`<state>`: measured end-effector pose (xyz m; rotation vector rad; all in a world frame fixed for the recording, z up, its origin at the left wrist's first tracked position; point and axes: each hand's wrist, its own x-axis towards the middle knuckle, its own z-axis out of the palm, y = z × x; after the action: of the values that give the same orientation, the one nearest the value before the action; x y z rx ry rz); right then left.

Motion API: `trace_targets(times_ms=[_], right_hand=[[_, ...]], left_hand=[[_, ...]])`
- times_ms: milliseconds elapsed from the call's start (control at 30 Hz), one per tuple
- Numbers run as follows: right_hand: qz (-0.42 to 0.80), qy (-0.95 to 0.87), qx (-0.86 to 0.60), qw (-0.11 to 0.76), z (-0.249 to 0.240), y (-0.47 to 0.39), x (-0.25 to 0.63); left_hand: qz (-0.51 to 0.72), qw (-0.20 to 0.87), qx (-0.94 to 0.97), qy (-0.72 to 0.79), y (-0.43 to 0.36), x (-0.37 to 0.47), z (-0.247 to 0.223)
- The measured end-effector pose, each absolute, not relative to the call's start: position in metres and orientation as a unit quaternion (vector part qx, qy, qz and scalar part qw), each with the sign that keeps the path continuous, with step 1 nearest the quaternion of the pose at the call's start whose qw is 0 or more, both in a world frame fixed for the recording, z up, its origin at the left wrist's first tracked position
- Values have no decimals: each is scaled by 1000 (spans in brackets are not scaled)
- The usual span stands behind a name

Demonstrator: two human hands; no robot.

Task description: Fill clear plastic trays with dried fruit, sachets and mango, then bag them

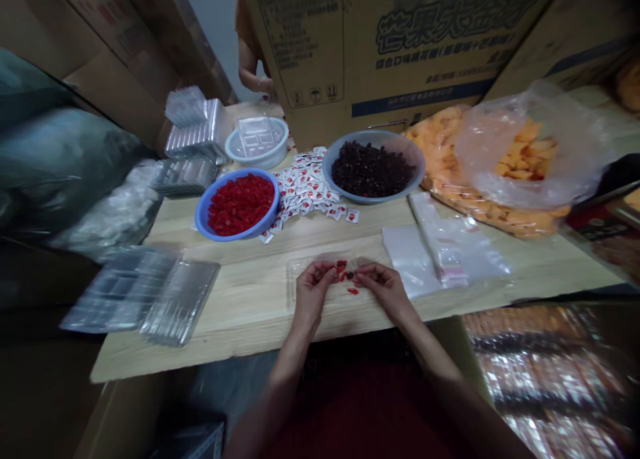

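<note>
Both hands are over a clear plastic tray (293, 286) lying near the front edge of the wooden table (250, 286). My left hand (316, 284) has thumb and fingers pinched beside small red pieces (342, 266); what lies between its fingertips is too small to make out. Opposite it, my right hand (384, 284) pinches at a dark round piece (350, 276). One more red piece (353, 291) lies just below the fingertips. Behind them stand a blue bowl of red pieces (242, 204) and a bowl of dark pieces (373, 169), with small printed packets (307, 182) heaped between.
Stacked clear trays stand at the left front (180, 302) and left back (195, 129). A pale bowl (257, 142) holds trays. Plastic sleeves (410, 259) lie right of my hands, before a large bag of orange snacks (500, 172). A person's arm (250, 66) shows behind cartons.
</note>
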<state>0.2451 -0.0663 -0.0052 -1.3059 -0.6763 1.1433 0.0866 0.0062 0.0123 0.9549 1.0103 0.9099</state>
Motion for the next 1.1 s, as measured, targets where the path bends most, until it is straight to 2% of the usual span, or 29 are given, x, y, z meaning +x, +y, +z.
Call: trace_targets(times_ms=[133, 200, 400, 500, 633, 967, 1100], right_hand=[[376, -386, -620, 569, -8, -79, 244], [348, -421, -624, 559, -11, -83, 244], [256, -576, -621, 466, -20, -88, 242], [224, -604, -629, 435, -18, -89, 241], [206, -603, -641, 429, -13, -89, 242], [232, -593, -640, 429, -22, -92, 241], [226, -573, -637, 464, -10, -78, 260]], left_hand=[[369, 654, 482, 452, -7, 89, 0], [335, 611, 558, 451, -12, 88, -5], [271, 324, 810, 406, -23, 82, -9], [232, 242, 861, 383, -21, 80, -6], [238, 227, 866, 378, -18, 77, -4], [209, 298, 853, 374, -14, 75, -5], [274, 303, 817, 407, 25, 72, 12]])
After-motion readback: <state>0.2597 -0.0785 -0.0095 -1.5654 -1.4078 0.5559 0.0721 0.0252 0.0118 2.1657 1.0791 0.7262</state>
